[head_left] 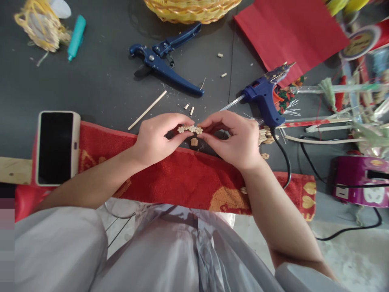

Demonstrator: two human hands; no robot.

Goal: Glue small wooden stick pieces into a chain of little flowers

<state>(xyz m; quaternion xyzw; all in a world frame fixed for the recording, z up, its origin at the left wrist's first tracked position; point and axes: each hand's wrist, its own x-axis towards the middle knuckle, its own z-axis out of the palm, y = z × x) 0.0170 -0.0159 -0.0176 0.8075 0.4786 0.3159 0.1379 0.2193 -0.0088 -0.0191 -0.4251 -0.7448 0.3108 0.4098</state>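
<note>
Between my two hands is a small cluster of short pale wooden stick pieces, joined side by side with their round ends showing. My left hand pinches its left end between thumb and fingers. Its right end is pinched by my right hand. Just below the cluster, a small bundle of stick pieces lies at the edge of the red towel. Two short cut pieces rest a little beyond my fingertips. A long thin stick lies beyond my left hand.
A blue glue gun rests beyond my right hand, its cord running over the towel. Blue cutters lie open ahead, near a yellow basket. At left are a phone-like device and a teal marker; at right, a purple box.
</note>
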